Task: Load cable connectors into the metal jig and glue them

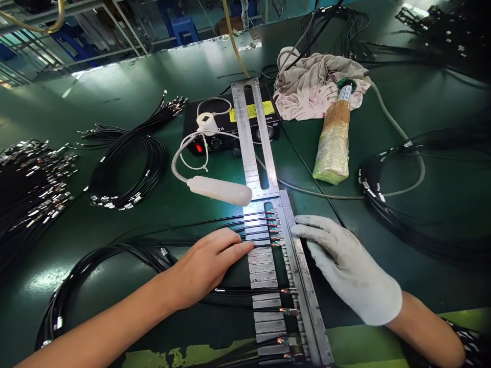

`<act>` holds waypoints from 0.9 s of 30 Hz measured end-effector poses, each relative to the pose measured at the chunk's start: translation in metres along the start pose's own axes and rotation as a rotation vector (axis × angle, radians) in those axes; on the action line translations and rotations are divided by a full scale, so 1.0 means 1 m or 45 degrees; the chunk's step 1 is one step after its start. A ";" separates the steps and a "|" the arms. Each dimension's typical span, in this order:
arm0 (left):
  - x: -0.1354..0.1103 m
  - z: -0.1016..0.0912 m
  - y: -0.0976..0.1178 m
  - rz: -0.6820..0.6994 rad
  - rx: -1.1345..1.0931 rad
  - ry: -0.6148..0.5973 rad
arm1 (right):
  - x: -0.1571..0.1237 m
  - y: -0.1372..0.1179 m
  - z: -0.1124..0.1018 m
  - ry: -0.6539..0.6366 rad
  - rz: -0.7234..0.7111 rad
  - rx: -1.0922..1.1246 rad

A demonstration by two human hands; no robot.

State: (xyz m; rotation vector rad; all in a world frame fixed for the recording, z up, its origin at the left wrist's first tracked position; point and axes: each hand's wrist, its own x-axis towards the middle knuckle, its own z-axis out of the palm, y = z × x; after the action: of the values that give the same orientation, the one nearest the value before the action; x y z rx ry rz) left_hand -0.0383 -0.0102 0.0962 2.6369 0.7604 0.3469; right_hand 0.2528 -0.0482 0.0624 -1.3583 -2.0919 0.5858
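Observation:
A slotted metal fixture (264, 278) runs lengthwise across the middle, with several thin black cables (230, 221) lying in its slots. Their stripped ends show coloured wires and small metal connectors (275, 237) against the fixture's right rail (301, 276). My bare left hand (209, 260) is closed at the fixture's left edge, its fingertips pinching a black cable beside the lit row. On my right hand (341, 263) is a white glove. Its fingers are stretched out, and the tips touch the rail's outer side; nothing shows in that hand.
A white gooseneck lamp (220, 190) hangs low over the fixture. Behind stands a black control box (218, 143). Coiled cable bundles (126, 174) lie left, another coil (374, 199) right. A rag (307, 84) and a wrapped brush-like tool (333, 143) sit at back right.

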 end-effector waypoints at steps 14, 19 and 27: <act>-0.010 0.020 0.017 -0.158 0.365 0.143 | 0.005 -0.009 -0.005 -0.068 -0.267 -0.259; -0.015 0.016 0.032 -0.216 0.130 0.039 | -0.002 -0.008 -0.005 -0.081 -0.178 -0.200; -0.020 0.008 0.054 -0.573 -0.574 -0.088 | -0.017 0.000 -0.003 -0.028 -0.083 -0.103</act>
State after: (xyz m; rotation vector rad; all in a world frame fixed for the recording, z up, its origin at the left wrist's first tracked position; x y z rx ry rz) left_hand -0.0274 -0.0658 0.1090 1.9844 1.0766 0.2601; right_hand 0.2598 -0.0639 0.0608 -1.3276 -2.1898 0.4961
